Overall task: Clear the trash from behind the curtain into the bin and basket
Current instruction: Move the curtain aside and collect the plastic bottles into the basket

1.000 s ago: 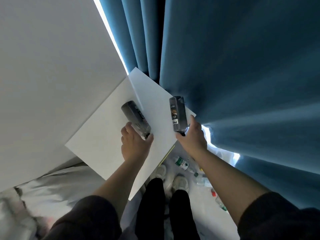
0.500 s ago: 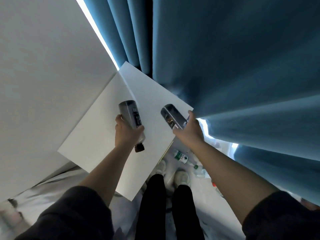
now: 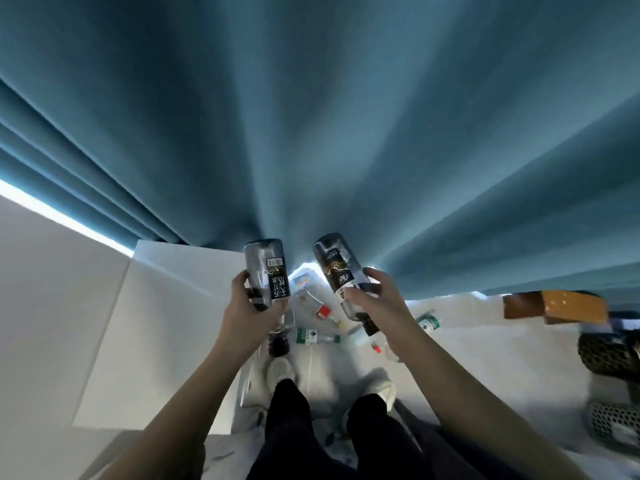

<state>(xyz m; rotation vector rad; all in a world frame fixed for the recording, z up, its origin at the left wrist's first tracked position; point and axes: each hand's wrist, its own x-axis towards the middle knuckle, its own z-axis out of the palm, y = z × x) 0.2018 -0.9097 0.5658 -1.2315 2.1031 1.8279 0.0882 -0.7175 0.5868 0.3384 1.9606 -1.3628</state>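
Though both are clear, left bottle (image 3: pixel 264 263) and right bottle (image 3: pixel 334 268) carry black labels

This looks like a private room in a home, at the window side: a heavy blue curtain (image 3: pixel 346 133) hangs from above down to the pale floor (image 3: pixel 485 344), and a strip of daylight (image 3: pixel 52 206) shows at its edge beside a plain white wall (image 3: pixel 41 306). On the floor under the curtain lie plastic drink bottles (image 3: pixel 306 336), and to the right stand cardboard boxes (image 3: pixel 571 304), a dark basket (image 3: pixel 606 355) and a white perforated bin (image 3: pixel 616 420), household things rather than those of a shop or workshop
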